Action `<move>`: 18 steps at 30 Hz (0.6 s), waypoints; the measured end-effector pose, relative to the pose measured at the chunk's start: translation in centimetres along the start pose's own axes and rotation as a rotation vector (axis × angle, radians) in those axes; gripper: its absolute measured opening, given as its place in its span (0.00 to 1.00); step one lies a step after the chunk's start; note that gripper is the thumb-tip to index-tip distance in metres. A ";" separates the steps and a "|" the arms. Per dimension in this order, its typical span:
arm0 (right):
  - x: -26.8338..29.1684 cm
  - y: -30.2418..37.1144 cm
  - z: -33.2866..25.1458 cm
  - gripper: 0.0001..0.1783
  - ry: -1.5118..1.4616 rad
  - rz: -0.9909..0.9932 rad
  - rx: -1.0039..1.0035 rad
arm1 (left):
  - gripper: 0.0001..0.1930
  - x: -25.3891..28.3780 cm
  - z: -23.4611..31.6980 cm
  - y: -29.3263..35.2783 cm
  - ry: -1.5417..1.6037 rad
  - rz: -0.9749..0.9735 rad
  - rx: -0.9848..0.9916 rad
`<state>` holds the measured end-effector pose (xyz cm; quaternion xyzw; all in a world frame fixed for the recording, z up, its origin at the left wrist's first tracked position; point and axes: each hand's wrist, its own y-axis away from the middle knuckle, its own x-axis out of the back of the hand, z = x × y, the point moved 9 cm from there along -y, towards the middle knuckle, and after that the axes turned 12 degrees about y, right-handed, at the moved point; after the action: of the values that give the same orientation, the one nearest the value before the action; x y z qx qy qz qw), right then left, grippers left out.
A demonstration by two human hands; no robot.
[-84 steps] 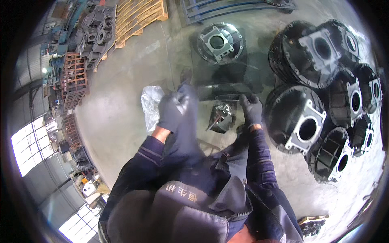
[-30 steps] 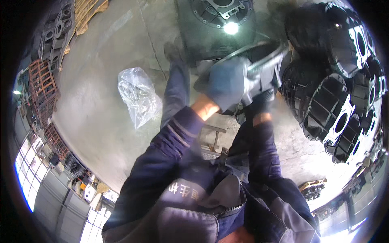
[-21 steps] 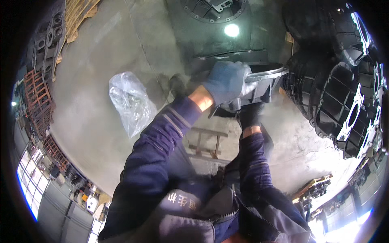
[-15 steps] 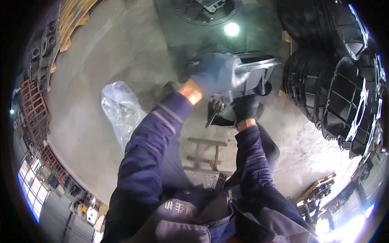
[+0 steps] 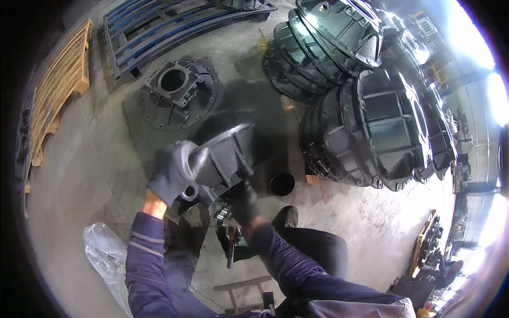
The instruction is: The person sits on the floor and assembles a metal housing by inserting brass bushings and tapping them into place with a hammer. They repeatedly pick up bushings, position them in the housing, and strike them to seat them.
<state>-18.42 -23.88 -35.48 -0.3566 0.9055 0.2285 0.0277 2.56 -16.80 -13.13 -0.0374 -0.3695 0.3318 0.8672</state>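
A dark, ribbed cast-metal housing (image 5: 228, 159) stands tilted in front of me. My left hand (image 5: 177, 168), in a grey glove, is closed on the housing's left edge, near a round bored lug (image 5: 189, 192). At the lower right side of the casting is my right hand (image 5: 245, 204) in a black glove. Its fingers are dark and blurred, so their grip does not show. Just below the right hand is a metal tool with a reddish-brown handle (image 5: 231, 245); whether the hand touches it I cannot tell.
Large black ribbed housings (image 5: 366, 130) stand stacked on the right. Beyond the work, a flanged round casting (image 5: 175, 85) lies on the floor. A blue pallet (image 5: 185, 32), a wooden pallet (image 5: 61, 90), a clear plastic bag (image 5: 106, 252) and a low metal frame (image 5: 244, 286) surround me.
My view has swung, bringing the blue pallet and the whole flanged casting into sight. The housing has tilted more steeply, with my left hand still at its left side.
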 end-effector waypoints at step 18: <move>0.2 5.8 6.9 0.22 -0.357 -0.547 -0.634 | 0.22 1.7 -3.6 4.3 -0.132 0.085 -0.224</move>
<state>-23.18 -17.31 -39.41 -0.5284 0.6443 0.5369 0.1322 3.49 -11.84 -16.06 -0.1277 -0.4585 0.3266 0.8166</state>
